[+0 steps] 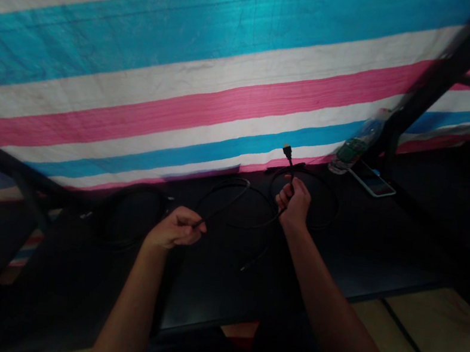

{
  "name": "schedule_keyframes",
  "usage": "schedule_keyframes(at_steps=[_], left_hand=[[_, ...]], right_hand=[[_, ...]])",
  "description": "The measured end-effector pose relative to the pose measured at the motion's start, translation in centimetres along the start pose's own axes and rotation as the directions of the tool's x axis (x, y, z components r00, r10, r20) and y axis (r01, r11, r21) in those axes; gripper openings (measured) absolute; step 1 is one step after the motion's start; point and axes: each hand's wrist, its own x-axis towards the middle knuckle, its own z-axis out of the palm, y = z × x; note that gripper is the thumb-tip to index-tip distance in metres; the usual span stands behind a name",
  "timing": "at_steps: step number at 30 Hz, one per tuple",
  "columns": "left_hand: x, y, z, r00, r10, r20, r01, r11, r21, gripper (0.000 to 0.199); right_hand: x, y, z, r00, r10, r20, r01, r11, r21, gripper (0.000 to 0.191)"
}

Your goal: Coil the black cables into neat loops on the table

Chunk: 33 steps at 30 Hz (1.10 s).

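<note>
Over the dark tabletop (205, 292), my right hand (296, 204) is closed around a black cable (253, 226), just below its plug (287, 151). The plug points up and looks like an HDMI connector with a gold-coloured tip. My left hand (178, 228) pinches another stretch of black cable, which arcs up and over towards the right. Loose loops of cable hang or lie between and behind both hands. Dim light hides how the loops run and whether they are all one cable.
A clear plastic bottle (351, 148) with a green label stands at the back right, beside a phone (373, 181). Another coil of black cable (130, 215) lies to the left. Behind the table hangs a striped sheet (183, 106), with dark frame bars (453, 75) at both sides.
</note>
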Motion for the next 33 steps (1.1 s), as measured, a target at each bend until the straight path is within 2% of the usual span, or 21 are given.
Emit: schedule_keyframes(at_steps=[2, 4, 5, 6, 8, 9, 11, 13, 15, 17, 19, 21, 23, 25, 26, 27, 28, 30, 31, 33], left_hand=[[0.3, -0.3, 0.0, 0.988, 0.119, -0.098, -0.125, 0.991, -0.058, 0.028], [0.1, -0.3, -0.4, 0.968, 0.15, -0.2, -0.163, 0.985, -0.052, 0.032], [-0.3, -0.2, -0.7, 0.964, 0.152, -0.217, -0.164, 0.986, -0.038, 0.036], [-0.7, 0.0, -1.1, 0.968, 0.157, -0.197, -0.166, 0.986, -0.028, 0.041], [-1.8, 0.5, -1.8, 0.989, 0.139, -0.052, -0.14, 0.99, -0.008, 0.053], [-2.3, 0.9, -2.0, 0.995, 0.087, 0.042, -0.088, 0.996, 0.024, 0.058], [-2.8, 1.7, -2.1, 0.976, -0.136, 0.172, 0.106, 0.979, 0.173, 0.061], [-2.5, 2.5, -1.6, 0.887, -0.427, 0.177, 0.343, 0.865, 0.367, 0.056], [-1.7, 2.8, -0.8, 0.768, -0.629, 0.121, 0.505, 0.711, 0.49, 0.048], [-0.8, 2.4, -0.1, 0.685, -0.728, 0.028, 0.601, 0.587, 0.543, 0.041], [0.0, 1.5, 0.2, 0.655, -0.753, -0.062, 0.643, 0.512, 0.57, 0.037], [0.5, 0.6, 0.3, 0.684, -0.721, -0.113, 0.638, 0.516, 0.572, 0.036], [1.0, -0.2, 0.3, 0.765, -0.629, -0.14, 0.586, 0.589, 0.557, 0.039], [1.6, -0.8, 0.3, 0.863, -0.458, -0.213, 0.495, 0.679, 0.543, 0.039], [1.9, -1.1, 0.2, 0.896, -0.342, -0.284, 0.445, 0.71, 0.546, 0.038], [2.2, -1.4, 0.1, 0.902, -0.221, -0.37, 0.406, 0.724, 0.557, 0.038], [2.5, -1.6, 0.0, 0.879, -0.105, -0.464, 0.388, 0.725, 0.57, 0.04], [2.9, -2.2, -0.4, 0.792, 0.066, -0.607, 0.383, 0.72, 0.579, 0.042], [3.1, -2.6, -0.6, 0.76, 0.106, -0.641, 0.379, 0.73, 0.569, 0.041], [3.4, -3.2, -0.9, 0.736, 0.118, -0.667, 0.338, 0.789, 0.513, 0.038]], right_hand=[[-0.4, 0.2, 0.3, 1.0, -0.014, 0.026, 0.015, 0.998, -0.06, 0.023], [-0.5, 0.4, 0.3, 0.995, -0.096, 0.016, 0.097, 0.987, -0.127, 0.026], [-0.4, 0.4, 0.2, 0.989, -0.151, -0.003, 0.148, 0.977, -0.152, 0.028], [-0.3, 0.4, 0.0, 0.979, -0.203, -0.029, 0.195, 0.966, -0.167, 0.03], [0.3, 0.2, -0.5, 0.958, -0.273, -0.082, 0.256, 0.95, -0.176, 0.031], [0.7, 0.1, -0.8, 0.949, -0.295, -0.108, 0.274, 0.946, -0.174, 0.031], [1.6, -0.1, -1.5, 0.931, -0.332, -0.152, 0.306, 0.936, -0.173, 0.028], [2.3, -0.4, -2.1, 0.908, -0.375, -0.186, 0.343, 0.921, -0.184, 0.024], [2.7, -0.8, -2.6, 0.883, -0.422, -0.206, 0.385, 0.902, -0.194, 0.02], [2.7, -1.3, -2.7, 0.865, -0.453, -0.213, 0.424, 0.89, -0.169, 0.017], [2.2, -1.8, -2.4, 0.865, -0.455, -0.211, 0.439, 0.891, -0.118, 0.017], [1.5, -2.2, -1.8, 0.885, -0.431, -0.176, 0.421, 0.902, -0.093, 0.019], [0.7, -2.1, -1.0, 0.925, -0.373, -0.071, 0.364, 0.924, -0.114, 0.021], [-0.1, -1.8, -0.3, 0.96, -0.263, 0.097, 0.277, 0.945, -0.172, 0.024], [-0.5, -1.5, 0.0, 0.964, -0.188, 0.186, 0.225, 0.952, -0.206, 0.025], [-0.8, -1.1, 0.3, 0.959, -0.11, 0.261, 0.174, 0.956, -0.237, 0.025], [-1.0, -0.7, 0.5, 0.947, -0.031, 0.32, 0.12, 0.958, -0.261, 0.025], [-1.5, 0.1, 0.7, 0.906, 0.123, 0.405, 0.007, 0.953, -0.304, 0.024], [-1.7, 0.5, 0.8, 0.878, 0.193, 0.438, -0.042, 0.943, -0.331, 0.023], [-2.0, 1.2, 0.8, 0.824, 0.302, 0.48, -0.096, 0.909, -0.405, 0.021]])
